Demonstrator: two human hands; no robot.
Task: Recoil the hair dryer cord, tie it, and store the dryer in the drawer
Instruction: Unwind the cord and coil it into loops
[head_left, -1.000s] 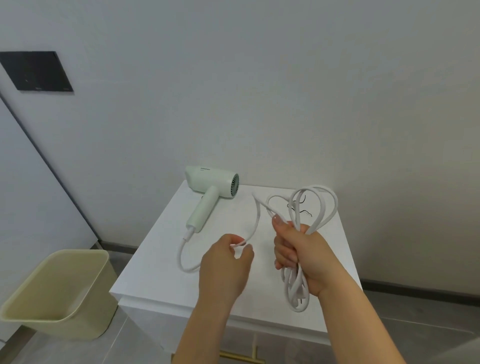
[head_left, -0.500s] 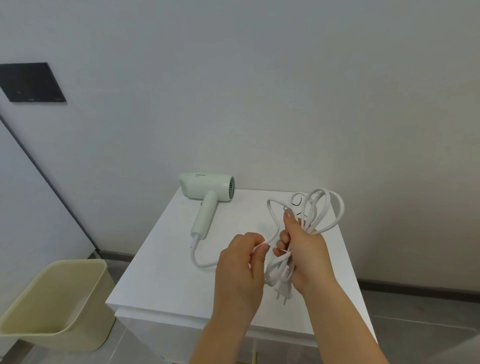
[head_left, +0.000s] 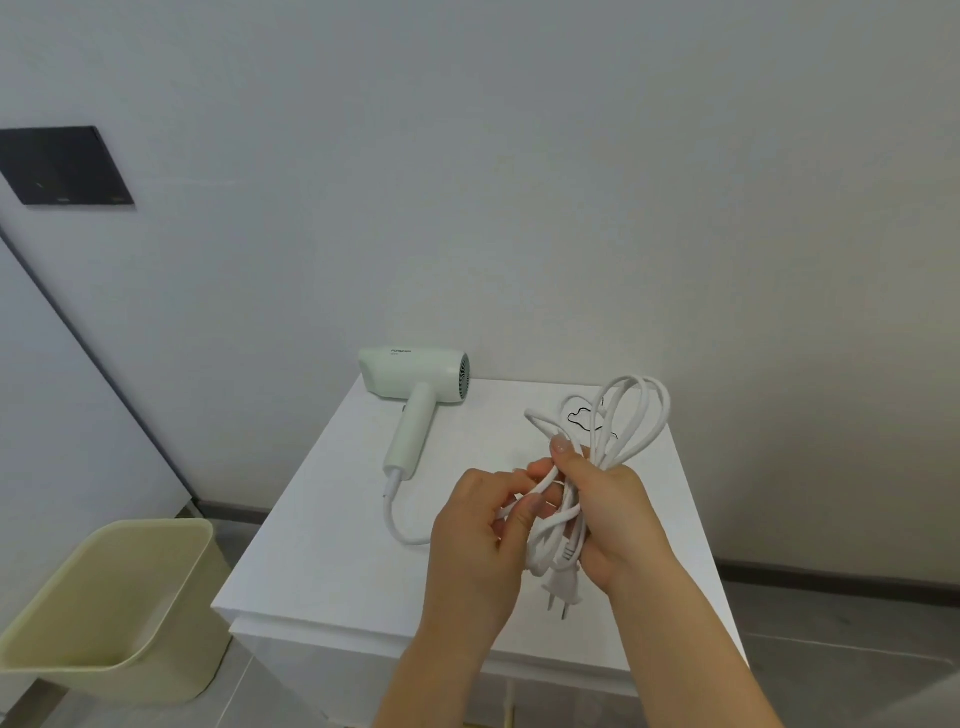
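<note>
Over the right half of the counter (head_left: 322, 545), nearer its front edge, the right hand (head_left: 608, 519) is fisted round the coiled cord (head_left: 636, 415). Several white loops stand up out of the fist past the thumb and fan toward the far right corner. The plug (head_left: 563, 590) hangs out below the same fist, prongs down, off the surface

Hard against it, the left hand (head_left: 478, 540) pinches a single strand of the cord between thumb and fingers; the strand runs across into the bundle. Whether it's wrapped round the bundle: can't tell, fingers cover it

At the far left corner of the counter the hair dryer (head_left: 415, 379) lies flat: pale green, nozzle toward the left edge, rear grille facing right, handle pointing at the front edge, well apart from both hands. The cord leaves the handle base, drops to the counter, makes a U-bend and rises into the left hand

Near the far right corner a thin black wire (head_left: 582, 418) lies on the counter, partly behind the loops

Off the counter: a beige bin (head_left: 104, 597) on the floor beside the left edge, and a dark panel (head_left: 65, 166) on the wall, high left
</note>
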